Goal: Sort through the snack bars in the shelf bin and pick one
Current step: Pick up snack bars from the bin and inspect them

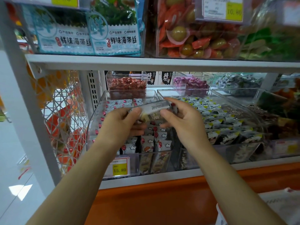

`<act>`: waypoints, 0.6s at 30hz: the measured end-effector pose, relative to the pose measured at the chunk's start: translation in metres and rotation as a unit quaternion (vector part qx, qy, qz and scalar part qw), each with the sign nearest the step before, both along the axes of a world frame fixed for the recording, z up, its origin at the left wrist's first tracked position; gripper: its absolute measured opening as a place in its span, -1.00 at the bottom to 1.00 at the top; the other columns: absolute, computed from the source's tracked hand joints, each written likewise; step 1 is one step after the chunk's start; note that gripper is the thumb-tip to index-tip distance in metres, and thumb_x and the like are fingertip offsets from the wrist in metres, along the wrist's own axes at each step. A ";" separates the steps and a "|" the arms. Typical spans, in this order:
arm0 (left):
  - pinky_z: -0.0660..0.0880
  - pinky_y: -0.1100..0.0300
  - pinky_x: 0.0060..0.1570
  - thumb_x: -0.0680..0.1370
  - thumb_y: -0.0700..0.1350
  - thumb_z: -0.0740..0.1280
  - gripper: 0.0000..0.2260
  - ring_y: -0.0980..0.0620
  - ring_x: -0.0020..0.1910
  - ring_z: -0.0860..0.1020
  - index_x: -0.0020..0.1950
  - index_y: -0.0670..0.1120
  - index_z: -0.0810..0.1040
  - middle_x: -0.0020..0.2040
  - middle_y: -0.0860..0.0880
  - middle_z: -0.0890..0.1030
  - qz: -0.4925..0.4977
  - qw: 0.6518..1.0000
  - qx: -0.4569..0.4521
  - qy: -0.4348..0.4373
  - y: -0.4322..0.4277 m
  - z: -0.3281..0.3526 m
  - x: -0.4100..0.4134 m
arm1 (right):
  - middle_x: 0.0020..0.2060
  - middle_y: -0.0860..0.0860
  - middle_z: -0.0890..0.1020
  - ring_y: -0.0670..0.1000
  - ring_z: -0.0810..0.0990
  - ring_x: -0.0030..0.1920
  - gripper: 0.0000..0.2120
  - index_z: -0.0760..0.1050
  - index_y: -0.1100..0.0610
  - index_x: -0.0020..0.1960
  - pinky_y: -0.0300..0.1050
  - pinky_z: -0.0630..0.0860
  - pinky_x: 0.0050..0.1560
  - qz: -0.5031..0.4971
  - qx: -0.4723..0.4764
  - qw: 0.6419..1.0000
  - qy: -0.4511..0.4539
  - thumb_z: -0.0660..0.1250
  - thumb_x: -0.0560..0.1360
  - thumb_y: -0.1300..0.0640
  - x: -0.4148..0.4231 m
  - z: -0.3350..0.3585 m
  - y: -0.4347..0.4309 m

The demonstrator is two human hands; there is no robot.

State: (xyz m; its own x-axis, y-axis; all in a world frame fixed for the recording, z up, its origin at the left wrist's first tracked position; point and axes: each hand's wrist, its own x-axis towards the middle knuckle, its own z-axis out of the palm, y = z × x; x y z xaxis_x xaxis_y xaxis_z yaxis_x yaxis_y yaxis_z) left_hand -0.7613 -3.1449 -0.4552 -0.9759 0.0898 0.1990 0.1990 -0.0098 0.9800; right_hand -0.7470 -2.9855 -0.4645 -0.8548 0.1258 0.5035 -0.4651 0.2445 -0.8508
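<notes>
You hold one snack bar (154,109) crosswise above the clear shelf bin (95,127), lifted free of the stock below it. Your left hand (125,122) grips the left end, thumb on top and fingers curled beneath. Your right hand (183,122) pinches the right end, forefinger over the top and thumb on the near side. Support at both ends keeps the wrapper level, with its label strip turned toward you. This suits reading, although the print is too blurred to make out. The other bars (159,143) stand upright in rows at the front of the bin, so each can be drawn out by its top edge. The bin is open-topped and clear-walled, which leaves the stock visible and reachable from the front. A yellow price tag (119,168) sits on its front wall. A neighbouring bin (186,90) of yellow-cornered packets stands just beside it on the right. Sorting appears well along: one candidate is in hand, but the choice is not yet settled. Keep the bar over its own bin, so a rejected bar returns to the correct compartment.
</notes>
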 end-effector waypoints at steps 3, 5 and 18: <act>0.56 0.22 -0.19 0.59 0.00 0.19 -0.69 0.09 -0.07 0.61 0.25 -0.12 0.49 0.03 -0.02 0.59 0.046 0.991 -0.115 0.051 0.001 0.000 -0.012 | -0.13 0.08 0.65 -0.12 0.65 -0.31 -0.88 0.55 0.13 0.02 -0.21 0.62 -0.30 -0.064 -0.037 0.997 0.000 0.37 0.48 0.20 -0.012 0.009 0.009; 0.50 0.19 -0.03 0.59 0.00 0.20 -0.63 0.05 0.08 0.53 0.36 -0.10 0.40 0.20 -0.05 0.54 0.092 0.967 -0.218 0.094 0.001 0.002 -0.026 | -0.10 0.14 0.64 -0.09 0.66 -0.30 -0.85 0.53 0.20 0.02 -0.18 0.63 -0.25 -0.105 -0.090 0.990 -0.010 0.39 0.46 0.21 -0.023 0.011 0.018; 0.41 -0.12 0.20 0.62 -0.01 0.10 -0.68 -0.18 0.16 0.44 0.17 -0.21 0.46 0.15 -0.20 0.47 0.026 0.754 -0.651 0.090 0.036 -0.008 -0.156 | -0.07 0.19 0.60 0.09 0.65 -0.16 -0.78 0.48 0.31 0.05 -0.05 0.65 -0.15 -0.120 -0.095 0.988 -0.028 0.39 0.47 0.22 -0.080 0.019 0.033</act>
State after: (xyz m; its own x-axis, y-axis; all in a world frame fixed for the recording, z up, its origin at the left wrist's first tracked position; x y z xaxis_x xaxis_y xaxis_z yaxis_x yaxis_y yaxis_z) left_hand -0.9170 -3.1084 -0.4637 -0.9525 0.2858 0.1049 0.2968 0.9485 0.1104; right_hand -0.8268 -2.9529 -0.4451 -0.8146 0.4161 0.4040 -0.3644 0.1747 -0.9147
